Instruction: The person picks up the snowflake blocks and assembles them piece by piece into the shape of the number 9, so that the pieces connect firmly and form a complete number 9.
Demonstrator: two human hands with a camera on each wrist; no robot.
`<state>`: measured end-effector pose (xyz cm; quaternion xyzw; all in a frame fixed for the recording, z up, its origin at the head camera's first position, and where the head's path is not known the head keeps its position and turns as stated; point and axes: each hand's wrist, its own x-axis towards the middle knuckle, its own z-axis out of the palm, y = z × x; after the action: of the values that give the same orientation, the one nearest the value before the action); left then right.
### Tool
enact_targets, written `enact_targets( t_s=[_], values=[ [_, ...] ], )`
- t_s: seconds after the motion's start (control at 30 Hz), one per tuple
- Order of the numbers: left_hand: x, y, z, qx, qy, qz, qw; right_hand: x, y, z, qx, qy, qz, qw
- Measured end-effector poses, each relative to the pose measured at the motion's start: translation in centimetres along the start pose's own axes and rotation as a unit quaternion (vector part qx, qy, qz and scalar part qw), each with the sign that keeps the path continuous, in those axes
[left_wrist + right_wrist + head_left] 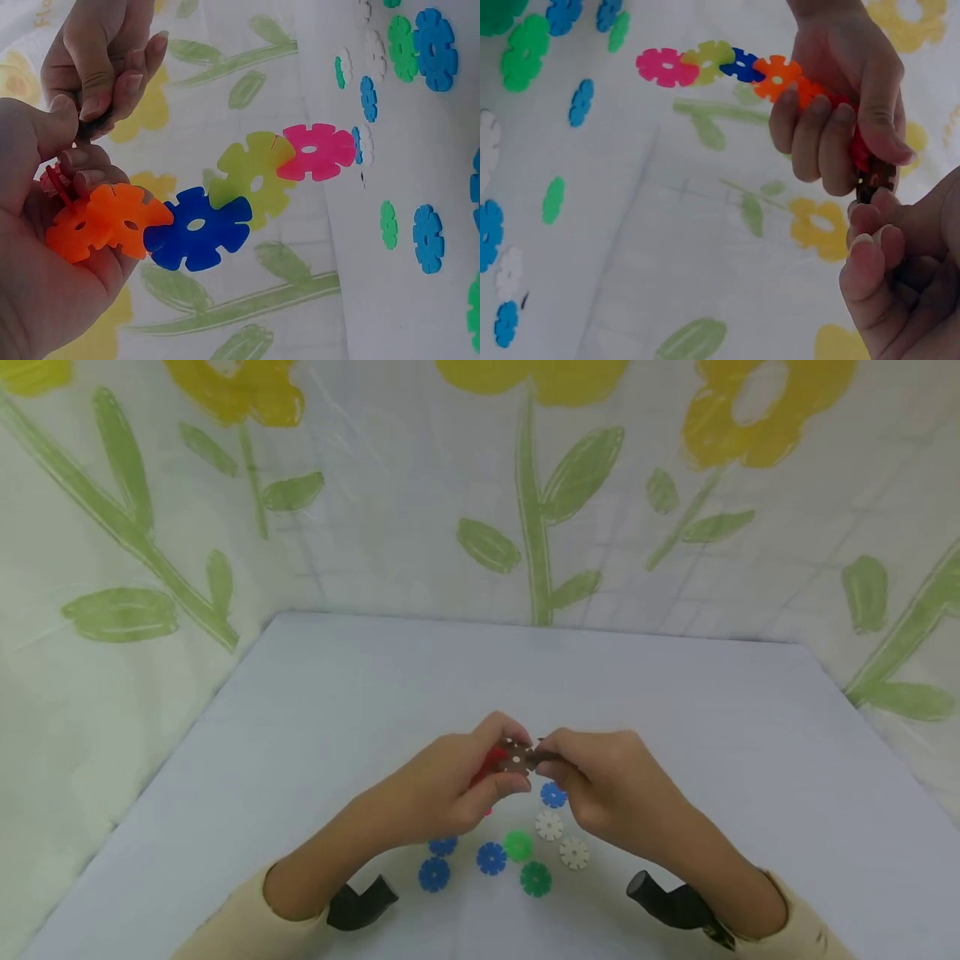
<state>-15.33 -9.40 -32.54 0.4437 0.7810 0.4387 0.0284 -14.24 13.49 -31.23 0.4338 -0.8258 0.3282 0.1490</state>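
A: What do we enter for the left hand (461,785)?

B: One chain of slotted plastic discs (214,225), held above the worktop (525,681). We note fingers curled round its red section (861,154), with thumb and fingertip about a brown disc (508,768) at the end facing the right hand (611,777).

A: And the remainder of the chain?

B: Outside the grasp, in order from the hand: two orange discs (146,217), one dark blue disc (180,247), one yellow-green disc (255,161), one pink disc (330,154) at the free end.

A: Right hand?

B: Thumb and fingers closed in a pinch on a second brown disc (553,757), seen edge-on, right beside the first. We cannot tell whether their slots are engaged.

A: Position of both hands?

B: Near each other, about midway between the worktop's left and right edges, well apart from its far edge.

A: Loose stock, head view?

B: On the worktop, nearer to us than the hands mostly, well in from both side edges: four blue discs (433,883), two white discs (573,862), one light green disc (518,837), one dark green disc (536,889).
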Motion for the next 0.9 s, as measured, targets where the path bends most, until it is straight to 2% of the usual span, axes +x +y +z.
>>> enact_targets(
  t_s=[0.13,0.3,0.43,0.67,0.8,0.9],
  values=[
    [0.0,0.1,0.1,0.008,0.005,0.01,0.9999,-0.1,-0.2,0.3,0.0,0.012,0.004,0.9999],
    [-0.2,0.2,-0.1,-0.003,0.008,0.008,0.9999,-0.2,-0.1,0.6,0.072,0.015,0.021,0.997],
    [-0.3,0.1,-0.5,0.013,0.019,0.016,0.9996,-0.3,0.1,0.9,0.121,0.015,0.022,0.9923],
    [-0.4,0.2,-1.7,0.083,0.062,0.046,0.9935,0.1,1.0,1.2,0.127,0.023,0.017,0.9914],
    [-0.7,0.3,-2.5,0.138,0.084,0.047,0.9857,0.3,1.5,1.7,0.164,0.018,0.032,0.9858],
    [-0.7,0.3,-2.9,0.163,0.097,0.054,0.9803,0.5,1.6,2.3,0.196,0.009,0.048,0.9794]
  ],
)
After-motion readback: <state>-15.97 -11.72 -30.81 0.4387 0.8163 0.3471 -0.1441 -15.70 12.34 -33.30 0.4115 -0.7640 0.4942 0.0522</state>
